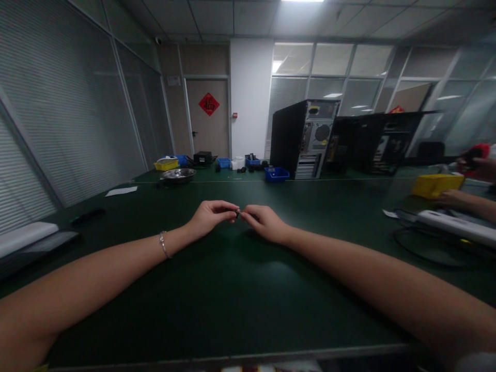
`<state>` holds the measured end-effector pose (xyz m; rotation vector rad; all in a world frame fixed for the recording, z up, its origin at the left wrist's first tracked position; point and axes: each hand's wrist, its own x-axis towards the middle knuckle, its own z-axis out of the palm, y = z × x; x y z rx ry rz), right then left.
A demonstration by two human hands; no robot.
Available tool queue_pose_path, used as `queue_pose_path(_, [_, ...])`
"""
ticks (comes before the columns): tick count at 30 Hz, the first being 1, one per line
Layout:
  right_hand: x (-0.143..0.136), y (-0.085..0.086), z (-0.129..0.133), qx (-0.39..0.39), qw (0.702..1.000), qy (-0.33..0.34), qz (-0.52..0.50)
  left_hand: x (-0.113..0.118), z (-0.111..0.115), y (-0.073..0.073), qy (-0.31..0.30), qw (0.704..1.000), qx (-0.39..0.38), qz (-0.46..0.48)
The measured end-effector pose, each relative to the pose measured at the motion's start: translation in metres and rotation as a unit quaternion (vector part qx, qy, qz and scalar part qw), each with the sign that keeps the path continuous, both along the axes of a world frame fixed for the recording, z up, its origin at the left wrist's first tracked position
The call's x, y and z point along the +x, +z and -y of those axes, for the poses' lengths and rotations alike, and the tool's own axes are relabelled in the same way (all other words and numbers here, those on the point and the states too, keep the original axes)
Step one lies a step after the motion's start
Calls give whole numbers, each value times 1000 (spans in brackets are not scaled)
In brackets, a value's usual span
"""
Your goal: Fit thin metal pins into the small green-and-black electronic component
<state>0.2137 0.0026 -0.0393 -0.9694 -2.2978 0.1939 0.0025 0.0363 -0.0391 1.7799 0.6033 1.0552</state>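
Note:
Above the middle of the dark green table (232,305), my two hands meet fingertip to fingertip. My left hand (211,218), with a bracelet at the wrist, pinches a tiny dark piece (237,213) between thumb and fingers; its kind is too small to make out. From the other side my right hand (266,222) is closed, its thumb and index finger pressed together right at the piece. Whether those right fingertips grip part of the same piece or something separate is hidden.
A metal bowl (178,175), a yellow basket (166,164) and a blue bin (276,174) stand toward the back. Computer towers (306,139) rise behind. At right are a white power strip (457,226), its black cable, a yellow bin (436,186) and another person's hand (453,199).

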Motion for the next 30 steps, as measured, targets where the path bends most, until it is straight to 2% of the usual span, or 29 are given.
queue_pose_path(5, [0,-1,-2,13,999,-32,-8,-2,-4,-2,4,999,4,-34])
queue_pose_path(7, [1,-1,-2,13,999,-33,-11,-3,-5,-2,-31,995,24,-93])
queue_pose_path(10, [0,1,-1,6,1000,-29,-7,-3,-4,0,-98,972,85,-196])
queue_pose_path(12, [0,2,1,1,999,-31,-4,-3,-3,2,-108,955,133,-242])
queue_pose_path(18, [-2,5,4,-9,999,-33,10,-3,-2,3,-92,929,224,-279])
queue_pose_path(22, [-2,5,4,-11,1000,-27,9,-3,-1,3,-83,932,221,-275])
queue_pose_path(26, [-1,3,1,-5,999,-32,10,-4,2,4,-13,946,201,-253])
queue_pose_path(28, [-1,2,0,-4,999,-35,20,-5,4,5,10,944,200,-262])
queue_pose_path(30, [0,2,1,-2,999,-21,40,-5,7,7,4,933,212,-290])
